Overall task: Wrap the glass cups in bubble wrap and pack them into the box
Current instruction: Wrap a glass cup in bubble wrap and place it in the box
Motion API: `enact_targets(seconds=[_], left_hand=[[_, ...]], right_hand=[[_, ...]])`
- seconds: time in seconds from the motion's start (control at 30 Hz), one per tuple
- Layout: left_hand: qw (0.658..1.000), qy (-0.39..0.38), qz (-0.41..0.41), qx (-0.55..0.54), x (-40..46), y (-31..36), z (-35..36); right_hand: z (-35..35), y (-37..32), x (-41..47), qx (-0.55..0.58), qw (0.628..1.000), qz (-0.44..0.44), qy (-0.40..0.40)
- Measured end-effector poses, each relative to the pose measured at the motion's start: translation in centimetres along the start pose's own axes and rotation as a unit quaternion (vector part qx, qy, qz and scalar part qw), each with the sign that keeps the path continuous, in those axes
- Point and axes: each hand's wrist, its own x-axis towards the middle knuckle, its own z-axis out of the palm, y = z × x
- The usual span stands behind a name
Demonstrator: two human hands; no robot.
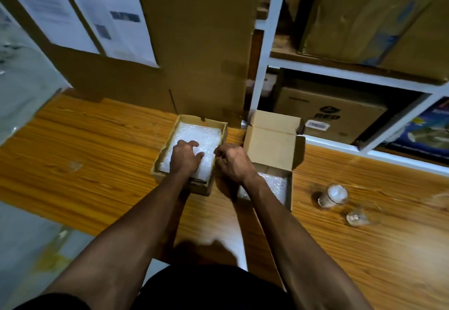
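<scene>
A person's two bare forearms reach forward from the near edge over a wood-grain orange-brown tabletop (92,144). Toward the near right of the table, two clear glass cups lie unwrapped and well apart from the hands: the nearer clear glass cup (359,216) is blurred, and just beyond it the farther clear glass cup (333,196) shows a bright white patch inside. In the middle, the right hand (232,161) hovers with fingers curled at the right edge of a shallow open brown cardboard tray (155,163); whether it pinches a sheet there cannot be told. Below that wrist stands a small open brown cardboard box (289,188), its lid flap (269,144) raised on the far side, with white bubble wrap lining (274,183) visible inside. Just left of it, the left hand (185,155) rests on a stack of white bubble wrap sheets (196,134) lying in the tray, fingers spread and bent onto the top sheet, gripping nothing that can be seen. Farther back, a tall plain brown cardboard carton (194,42) stands against the table's far edge, printed white paper sheets (114,13) taped to the cardboard at far left. At far right, a white metal shelving frame (262,66) holds more brown cartons (328,112).
</scene>
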Motion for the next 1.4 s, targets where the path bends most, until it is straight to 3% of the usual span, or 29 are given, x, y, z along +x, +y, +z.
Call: enact_targets(seconds=[0.13,0.43,0.6,0.73,0.83,0.93,1.17,1.4], left_hand=[[0.997,-0.055,0.02,0.056,0.8,-0.6,0.2],[0.996,-0.04,0.045,0.061,2.0,-1.1,1.6],[0.998,-0.031,-0.013,-0.045,2.6,-1.4,1.0],[0.979,-0.017,-0.074,-0.189,3.1,-2.3,0.1],[0.968,-0.018,-0.065,-0.24,3.1,-2.7,-0.8],[0.968,-0.02,-0.036,-0.249,3.0,-3.5,-1.2],[0.951,0.006,0.008,-0.308,2.1,-4.0,-2.4],[0.945,-0.015,0.083,-0.315,1.3,-2.9,-3.8]], right_hand=[[1.6,-1.1,1.0,-0.009,1.0,0.013,-0.002],[2.8,-1.3,1.3,-0.041,0.998,0.043,0.02],[3.1,-1.3,1.7,-0.03,0.998,0.05,0.029],[3.0,-1.9,2.0,0.057,0.988,0.106,0.093],[2.7,-2.6,2.8,0.116,0.971,0.163,0.128],[2.1,-3.4,3.9,0.149,0.965,0.186,0.113],[2.8,-3.2,5.1,0.104,0.97,0.215,0.051],[1.8,-5.0,5.6,0.253,0.937,0.238,0.026]])
